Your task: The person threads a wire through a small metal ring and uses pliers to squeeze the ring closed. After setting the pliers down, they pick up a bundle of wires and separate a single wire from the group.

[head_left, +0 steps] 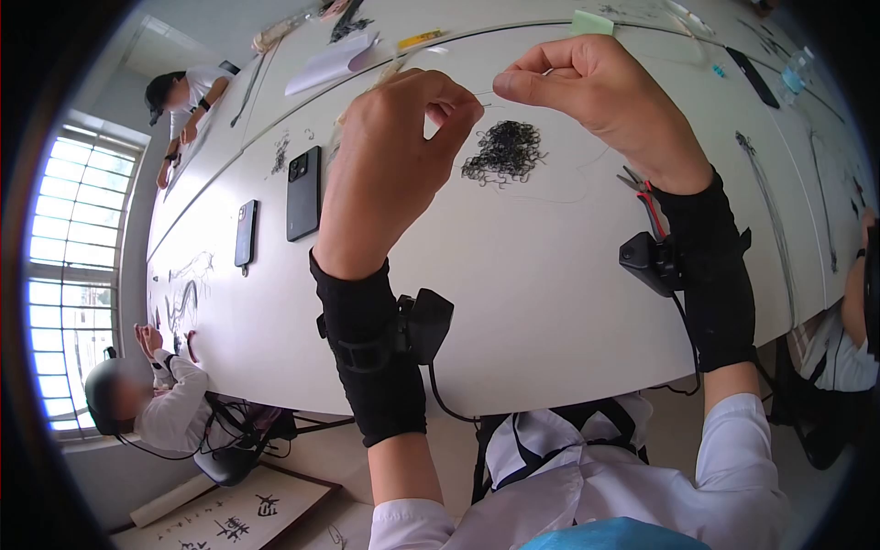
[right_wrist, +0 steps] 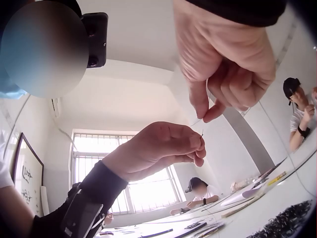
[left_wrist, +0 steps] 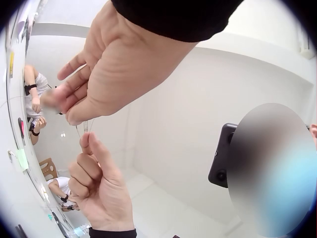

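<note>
Both hands are raised over the white table, fingertips close together. My left hand (head_left: 394,165) pinches a thin, wire-like piece (right_wrist: 202,133) between thumb and index finger. Facing it, my right hand (head_left: 614,105) pinches a fine thread (head_left: 486,93) with thumb and index finger, its other fingers curled in. Thin strands span the small gap between the hands in the left wrist view. Beneath them on the table lies a pile of small black curved pieces (head_left: 504,151). What exactly the fingertips cover is hidden.
Red-handled pliers (head_left: 653,209) lie beside the right forearm. Two phones, a larger one (head_left: 304,192) and a smaller one (head_left: 246,233), lie left of the left hand. Beyond are a yellow item (head_left: 420,39) and green paper (head_left: 591,23). Other people sit around the table.
</note>
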Tool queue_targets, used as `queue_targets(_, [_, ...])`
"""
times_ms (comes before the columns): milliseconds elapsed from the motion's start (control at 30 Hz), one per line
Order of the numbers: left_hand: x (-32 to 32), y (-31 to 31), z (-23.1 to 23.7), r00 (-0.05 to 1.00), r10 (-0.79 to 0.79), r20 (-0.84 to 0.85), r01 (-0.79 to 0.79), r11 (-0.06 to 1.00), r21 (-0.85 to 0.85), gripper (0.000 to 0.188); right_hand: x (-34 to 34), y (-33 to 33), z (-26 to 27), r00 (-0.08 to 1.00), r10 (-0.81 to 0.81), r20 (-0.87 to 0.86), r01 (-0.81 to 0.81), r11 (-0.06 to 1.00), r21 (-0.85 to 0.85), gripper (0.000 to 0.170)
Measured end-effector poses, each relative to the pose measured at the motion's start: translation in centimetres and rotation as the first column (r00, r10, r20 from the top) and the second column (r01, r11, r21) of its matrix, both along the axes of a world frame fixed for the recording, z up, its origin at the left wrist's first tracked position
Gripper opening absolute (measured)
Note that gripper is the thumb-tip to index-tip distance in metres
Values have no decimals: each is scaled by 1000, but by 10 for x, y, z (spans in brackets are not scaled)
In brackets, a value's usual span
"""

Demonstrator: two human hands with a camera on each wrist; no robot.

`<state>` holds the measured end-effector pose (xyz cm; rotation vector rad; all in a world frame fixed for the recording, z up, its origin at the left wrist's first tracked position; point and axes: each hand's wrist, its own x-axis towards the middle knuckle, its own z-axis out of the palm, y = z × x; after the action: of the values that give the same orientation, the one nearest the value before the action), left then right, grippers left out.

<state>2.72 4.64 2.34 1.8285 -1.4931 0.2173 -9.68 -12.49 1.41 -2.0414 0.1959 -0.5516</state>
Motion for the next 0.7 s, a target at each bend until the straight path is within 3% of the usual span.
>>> queue_targets(33, [0,0,0,1000,-4,-2,4,1000,5,11,2,0,-4,999,12,46,-12,1000,-11,36])
queue_targets(233, [-2,-1,0,1000,-1,-5,1,1000,23,12,-4,3,5,991,-27,-134,20,998,-59,36])
queue_targets(433, [-1,-1,0,1000,-22,13,22,1000,15,10,-3,4,2,988,-28,-150,20,998,-52,36])
queue_targets(533, [-2,-1,0,998,-55,18,55,998,-5,8,-5,4,6,981,-48,-190,15,985,-170,38])
queue_targets(700, [-3,-2,2,995,-93,25,94,995,-42,6,2,-1,-8,998,-27,-61,23,997,-67,42])
